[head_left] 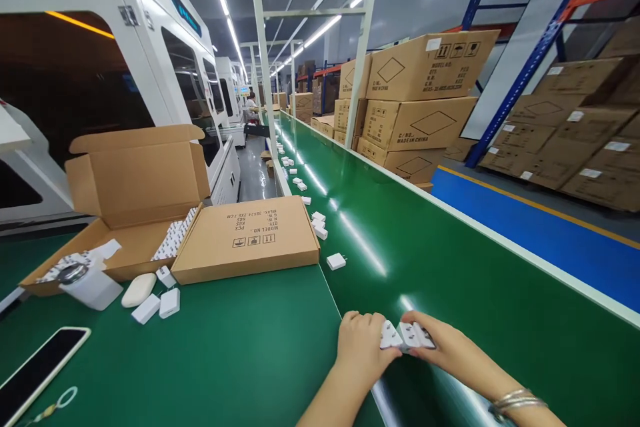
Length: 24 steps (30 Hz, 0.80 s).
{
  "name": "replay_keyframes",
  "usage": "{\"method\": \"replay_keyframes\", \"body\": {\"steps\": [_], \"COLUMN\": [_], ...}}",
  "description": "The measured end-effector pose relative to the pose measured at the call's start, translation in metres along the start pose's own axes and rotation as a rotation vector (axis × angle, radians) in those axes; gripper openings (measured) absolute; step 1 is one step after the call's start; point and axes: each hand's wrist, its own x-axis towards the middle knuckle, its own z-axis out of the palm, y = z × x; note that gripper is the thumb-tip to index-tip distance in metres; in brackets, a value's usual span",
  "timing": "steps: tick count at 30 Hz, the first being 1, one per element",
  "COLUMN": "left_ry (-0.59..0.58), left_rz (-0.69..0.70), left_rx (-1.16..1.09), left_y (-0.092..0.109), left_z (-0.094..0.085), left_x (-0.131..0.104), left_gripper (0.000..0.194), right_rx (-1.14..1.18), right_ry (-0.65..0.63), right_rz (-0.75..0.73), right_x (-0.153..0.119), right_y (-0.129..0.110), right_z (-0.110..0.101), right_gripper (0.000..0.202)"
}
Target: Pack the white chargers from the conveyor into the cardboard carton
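Observation:
My left hand point(361, 345) and my right hand point(447, 347) meet at the near edge of the green conveyor belt point(425, 260). Together they hold a small cluster of white plug adapters point(406, 335), pressed between the fingers of both hands. Further up the belt lies a single white adapter point(336, 261), and a row of more adapters point(318, 223) runs along the belt's left edge into the distance.
An open cardboard box point(135, 213) with white parts stands on the green table at left, its flat lid point(247, 237) beside it. Loose adapters point(163, 303), a white oval piece point(139, 289) and a phone point(37, 370) lie nearby. Stacked cartons point(415, 107) line the right.

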Motion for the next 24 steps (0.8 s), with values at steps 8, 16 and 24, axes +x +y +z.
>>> {"method": "replay_keyframes", "body": {"steps": [8, 16, 24], "left_ry": [-0.084, 0.008, 0.017], "left_rz": [0.179, -0.053, -0.036], "left_rx": [0.145, 0.016, -0.055], "left_y": [-0.002, 0.001, -0.006], "left_z": [0.008, -0.01, -0.004], "left_x": [-0.012, -0.007, -0.007], "left_gripper": [0.064, 0.039, 0.045], "right_rx": [-0.03, -0.101, 0.167], "right_ry": [-0.015, 0.024, -0.02], "right_rz": [0.015, -0.028, 0.127], "right_x": [-0.037, -0.046, -0.05], "right_y": [-0.011, -0.042, -0.044], "right_z": [0.026, 0.038, 0.033], "right_gripper": [0.05, 0.041, 0.038]}}
